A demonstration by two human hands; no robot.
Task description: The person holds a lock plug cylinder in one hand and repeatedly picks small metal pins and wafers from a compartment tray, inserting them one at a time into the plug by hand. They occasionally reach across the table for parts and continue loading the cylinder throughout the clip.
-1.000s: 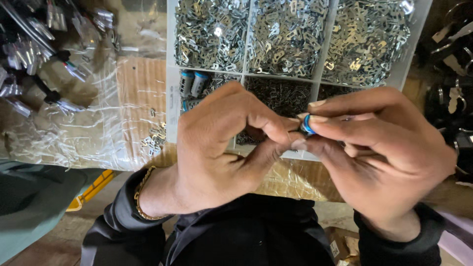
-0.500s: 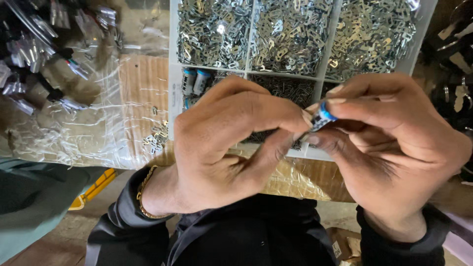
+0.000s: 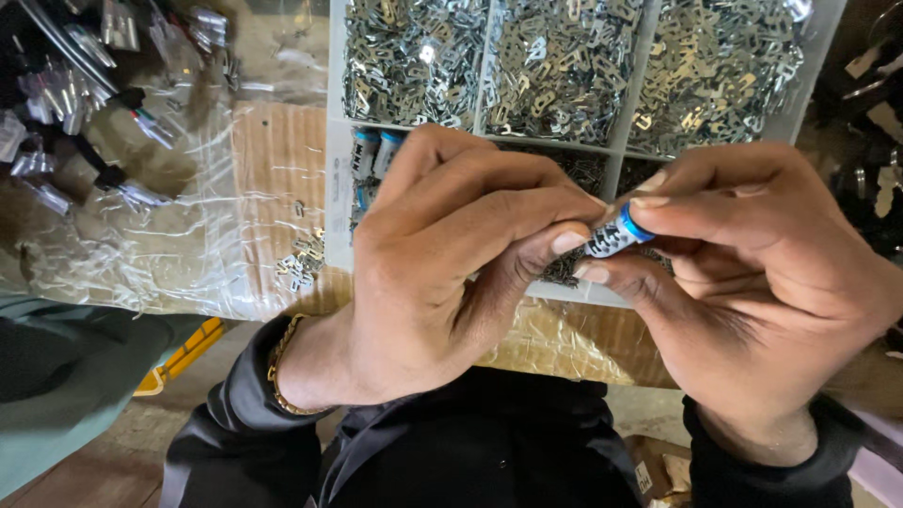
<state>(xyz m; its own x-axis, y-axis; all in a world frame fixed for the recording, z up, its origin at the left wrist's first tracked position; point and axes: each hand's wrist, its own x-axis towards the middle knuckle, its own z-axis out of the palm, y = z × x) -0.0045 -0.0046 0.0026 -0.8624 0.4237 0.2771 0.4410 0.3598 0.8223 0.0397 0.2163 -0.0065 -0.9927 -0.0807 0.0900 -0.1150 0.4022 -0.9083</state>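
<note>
My left hand (image 3: 442,273) and my right hand (image 3: 752,282) meet in the middle of the view, both pinching a small cylinder (image 3: 616,235) with a blue end and a white printed body. My left thumb and fingers press its near end. My right thumb and forefinger hold its blue end. Most of the cylinder is hidden by my fingers. Both hands hover over a white compartment tray (image 3: 337,141).
The tray's upper compartments hold several small shiny metal clips (image 3: 555,66); a lower left one holds more blue-capped cylinders (image 3: 376,155). Crinkled clear plastic (image 3: 188,235) covers cardboard at left, with bagged dark parts (image 3: 85,103) on it. A yellow object (image 3: 183,353) lies lower left.
The cylinder has tilted and moved slightly right and up between my fingertips. My hands have stayed together over the tray.
</note>
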